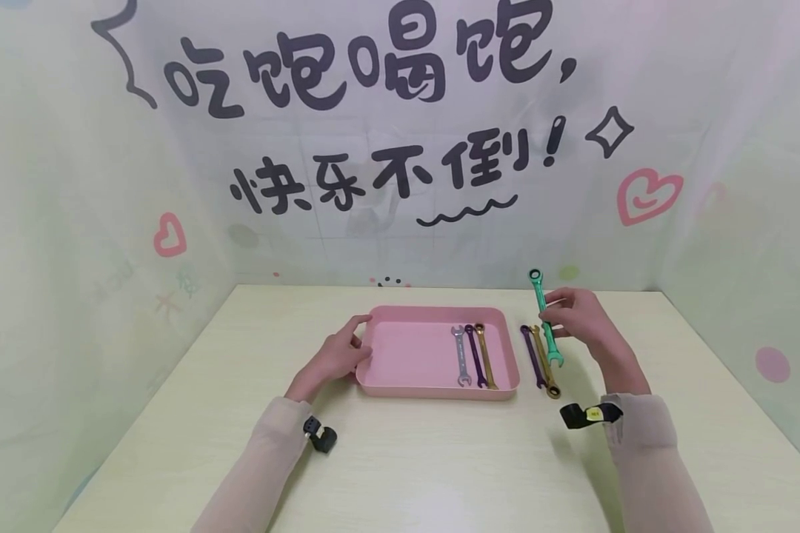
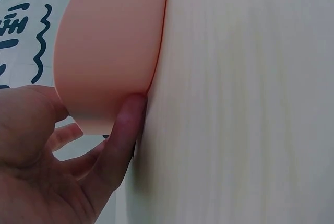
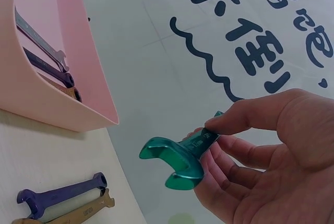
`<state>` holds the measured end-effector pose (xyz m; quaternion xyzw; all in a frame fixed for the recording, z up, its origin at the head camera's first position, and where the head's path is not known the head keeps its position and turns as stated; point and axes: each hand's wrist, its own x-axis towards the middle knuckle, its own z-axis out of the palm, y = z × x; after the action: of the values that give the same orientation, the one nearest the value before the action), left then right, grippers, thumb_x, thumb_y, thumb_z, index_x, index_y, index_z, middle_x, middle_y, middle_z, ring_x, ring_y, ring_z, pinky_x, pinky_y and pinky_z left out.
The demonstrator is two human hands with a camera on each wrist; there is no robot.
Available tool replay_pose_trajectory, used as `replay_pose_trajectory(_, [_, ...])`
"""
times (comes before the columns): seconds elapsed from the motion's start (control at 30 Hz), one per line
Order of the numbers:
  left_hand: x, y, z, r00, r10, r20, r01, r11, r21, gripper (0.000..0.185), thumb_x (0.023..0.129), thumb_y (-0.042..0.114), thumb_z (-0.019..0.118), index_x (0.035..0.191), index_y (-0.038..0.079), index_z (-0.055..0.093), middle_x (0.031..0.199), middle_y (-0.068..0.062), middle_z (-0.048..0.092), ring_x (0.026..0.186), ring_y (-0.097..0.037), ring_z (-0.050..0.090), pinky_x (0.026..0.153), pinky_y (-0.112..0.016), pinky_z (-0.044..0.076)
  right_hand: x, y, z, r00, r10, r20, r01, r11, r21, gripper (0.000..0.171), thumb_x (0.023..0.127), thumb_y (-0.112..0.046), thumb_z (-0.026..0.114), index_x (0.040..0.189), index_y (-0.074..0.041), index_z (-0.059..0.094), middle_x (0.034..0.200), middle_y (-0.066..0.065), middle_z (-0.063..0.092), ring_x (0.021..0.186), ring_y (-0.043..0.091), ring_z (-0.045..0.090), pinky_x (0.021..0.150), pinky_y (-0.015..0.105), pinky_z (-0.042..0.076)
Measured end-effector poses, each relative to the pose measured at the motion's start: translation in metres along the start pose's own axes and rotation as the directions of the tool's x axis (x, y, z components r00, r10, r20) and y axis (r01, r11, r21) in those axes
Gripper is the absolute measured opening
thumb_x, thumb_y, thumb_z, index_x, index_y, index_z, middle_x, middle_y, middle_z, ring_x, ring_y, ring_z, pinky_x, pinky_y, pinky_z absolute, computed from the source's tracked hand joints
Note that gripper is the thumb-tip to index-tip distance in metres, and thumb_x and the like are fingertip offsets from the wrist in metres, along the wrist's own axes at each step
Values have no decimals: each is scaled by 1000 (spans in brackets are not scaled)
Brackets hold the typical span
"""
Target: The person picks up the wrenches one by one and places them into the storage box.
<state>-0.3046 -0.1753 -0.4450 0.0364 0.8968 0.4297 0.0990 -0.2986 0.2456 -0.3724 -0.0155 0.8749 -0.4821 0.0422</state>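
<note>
At the left end of a pink tray [image 1: 407,355], my left hand [image 1: 336,354] grips the wall. One fingertip presses low on the tray's outer side in the left wrist view. My right hand [image 1: 576,314] pinches a green combination wrench [image 3: 201,143] between thumb and fingers, raised over the table to the right of the tray. Its ring end points up and away, its open end down. Below it on the table lie a purple wrench [image 1: 533,357] and a gold wrench [image 1: 543,363], side by side.
Inside the tray, along its right side, lie a silver open-ended wrench [image 1: 461,355], a purple wrench [image 1: 476,357] and a gold wrench [image 1: 486,355]. A printed cloth backdrop [image 1: 373,252] hangs behind the pale table [image 1: 400,459] and along both sides.
</note>
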Motion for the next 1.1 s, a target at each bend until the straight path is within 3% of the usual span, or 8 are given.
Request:
replay_pose_trajectory(0.2, [1,-2,-1,1000,1,1,-1,1000,0,69,99,12,59,162,23,31,104,-15,59,70,-21,64,56,-29,56,-1,-4,0,1000,-8,-5,8,1000,6,46,100,-15,60,137,11,50,122,27,66,100,23,71,88,41,63])
replay_pose_trajectory(0.6, [0,-2,-1,1000,-14,17,14,1000,-3,68,101,16,60,162,24,30,106,-16,59,73,-22,64,58,-30,56,-2,-4,2,999,-30,14,29,999,12,46,99,-15,61,135,12,51,112,17,69,90,16,72,87,43,63])
replay_pose_trajectory(0.97, [1,-1,-2,999,-13,31,13,1000,3,69,101,17,60,163,23,29,107,-16,58,74,-23,63,60,-30,56,-1,-6,3,999,-39,21,39,999,17,45,100,-14,61,135,12,51,116,26,68,91,17,73,83,38,64])
replay_pose_trajectory(1.1, [0,-1,-2,1000,-14,28,14,1000,14,69,101,18,61,163,23,29,106,-16,58,74,-22,62,59,-30,55,-1,-7,4,999,-39,21,38,999,21,45,99,-13,61,135,12,51,113,22,68,92,18,73,83,38,64])
